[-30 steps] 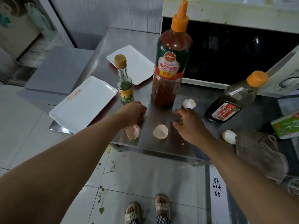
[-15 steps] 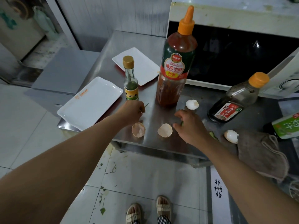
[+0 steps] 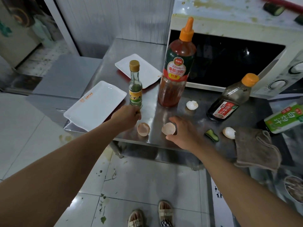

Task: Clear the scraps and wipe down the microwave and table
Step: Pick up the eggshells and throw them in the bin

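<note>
On the steel table (image 3: 155,110), my right hand (image 3: 185,133) pinches a brown eggshell half (image 3: 168,128) between thumb and fingers. Left of it lies another brown shell half (image 3: 143,129), untouched. My left hand (image 3: 127,116) sits curled at the foot of a small green-label bottle (image 3: 135,86), with a thin green sliver (image 3: 140,107) poking out at its fingertips. Two white shell pieces (image 3: 191,105) (image 3: 228,132) and a cucumber scrap (image 3: 211,135) lie to the right. A brown cloth (image 3: 255,148) hangs over the table's front edge. The microwave (image 3: 229,22) has a stained top.
A tall ketchup bottle (image 3: 177,71) stands behind the shells. A dark sauce bottle (image 3: 229,102) and a green-label bottle (image 3: 285,118) lean at the right. Two white rectangular plates (image 3: 96,104) (image 3: 139,69) lie at the left. Cucumber (image 3: 273,8) rests on the microwave. Scraps litter the floor (image 3: 105,199).
My right hand slid left and closed on the middle eggshell, uncovering the cucumber scrap. My left hand moved from the left shell up to the small bottle's base.
</note>
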Action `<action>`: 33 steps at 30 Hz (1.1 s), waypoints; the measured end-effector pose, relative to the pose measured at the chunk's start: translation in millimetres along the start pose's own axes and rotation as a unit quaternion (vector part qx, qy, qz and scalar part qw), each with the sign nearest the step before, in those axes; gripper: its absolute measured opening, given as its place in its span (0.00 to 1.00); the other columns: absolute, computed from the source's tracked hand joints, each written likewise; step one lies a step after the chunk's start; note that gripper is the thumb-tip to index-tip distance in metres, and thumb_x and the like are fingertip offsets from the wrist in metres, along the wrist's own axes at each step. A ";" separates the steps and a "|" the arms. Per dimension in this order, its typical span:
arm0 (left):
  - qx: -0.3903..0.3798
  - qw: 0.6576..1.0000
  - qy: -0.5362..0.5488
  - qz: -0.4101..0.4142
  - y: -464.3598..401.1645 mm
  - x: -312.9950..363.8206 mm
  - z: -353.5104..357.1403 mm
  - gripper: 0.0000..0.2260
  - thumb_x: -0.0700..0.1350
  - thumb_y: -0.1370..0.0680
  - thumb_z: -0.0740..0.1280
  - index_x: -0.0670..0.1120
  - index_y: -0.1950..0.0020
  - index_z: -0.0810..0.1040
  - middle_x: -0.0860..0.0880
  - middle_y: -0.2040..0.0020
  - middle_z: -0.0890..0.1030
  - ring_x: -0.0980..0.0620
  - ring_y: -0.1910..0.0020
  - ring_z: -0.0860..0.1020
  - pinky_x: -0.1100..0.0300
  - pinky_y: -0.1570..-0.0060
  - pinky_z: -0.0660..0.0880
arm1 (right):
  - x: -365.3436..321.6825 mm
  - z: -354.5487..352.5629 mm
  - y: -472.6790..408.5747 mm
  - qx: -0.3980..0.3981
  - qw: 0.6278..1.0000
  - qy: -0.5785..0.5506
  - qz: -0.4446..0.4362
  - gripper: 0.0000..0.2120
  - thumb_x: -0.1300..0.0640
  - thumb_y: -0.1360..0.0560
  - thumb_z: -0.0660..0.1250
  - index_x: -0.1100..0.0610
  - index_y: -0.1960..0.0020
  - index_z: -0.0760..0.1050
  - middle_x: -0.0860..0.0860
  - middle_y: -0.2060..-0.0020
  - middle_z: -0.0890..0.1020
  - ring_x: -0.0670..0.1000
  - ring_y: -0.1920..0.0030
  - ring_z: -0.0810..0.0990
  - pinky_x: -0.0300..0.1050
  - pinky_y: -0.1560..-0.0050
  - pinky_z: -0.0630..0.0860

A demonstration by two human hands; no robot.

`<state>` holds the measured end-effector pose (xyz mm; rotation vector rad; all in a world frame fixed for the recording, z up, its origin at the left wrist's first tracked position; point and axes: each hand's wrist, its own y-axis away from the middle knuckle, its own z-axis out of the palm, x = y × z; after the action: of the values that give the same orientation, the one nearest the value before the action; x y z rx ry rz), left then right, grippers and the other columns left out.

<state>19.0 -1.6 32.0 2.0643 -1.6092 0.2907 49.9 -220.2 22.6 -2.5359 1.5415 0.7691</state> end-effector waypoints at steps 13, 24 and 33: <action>0.009 0.993 0.102 -0.067 16.5 -18.4 2.5 0.06 0.42 0.21 0.61 0.49 0.55 0.75 0.49 0.55 0.79 0.51 0.57 0.76 0.59 0.54 0.72 | -8.1 27.8 -6.8 0.074 0.996 0.041 0.007 0.24 0.56 0.29 0.73 0.57 0.36 0.71 0.54 0.40 0.76 0.55 0.39 0.73 0.45 0.44 0.71; 0.039 0.990 0.101 -0.090 32.5 -31.0 -5.2 0.09 0.41 0.21 0.61 0.51 0.59 0.73 0.50 0.58 0.77 0.53 0.61 0.75 0.62 0.62 0.69 | -49.8 18.8 -14.2 0.091 0.993 -0.030 -0.071 0.14 0.63 0.26 0.67 0.59 0.41 0.75 0.55 0.46 0.80 0.55 0.44 0.77 0.41 0.46 0.70; 0.014 0.991 0.106 -0.081 32.9 -33.0 9.0 0.09 0.41 0.21 0.61 0.53 0.59 0.73 0.56 0.61 0.75 0.58 0.61 0.73 0.66 0.64 0.67 | -26.0 22.2 -12.2 0.100 0.993 -0.006 -0.067 0.17 0.60 0.31 0.73 0.60 0.44 0.74 0.55 0.47 0.77 0.56 0.45 0.75 0.38 0.49 0.63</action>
<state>-22.7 15.9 17.5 2.0928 -1.3113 0.4606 42.3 -186.1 12.7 -2.4528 1.3522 0.5824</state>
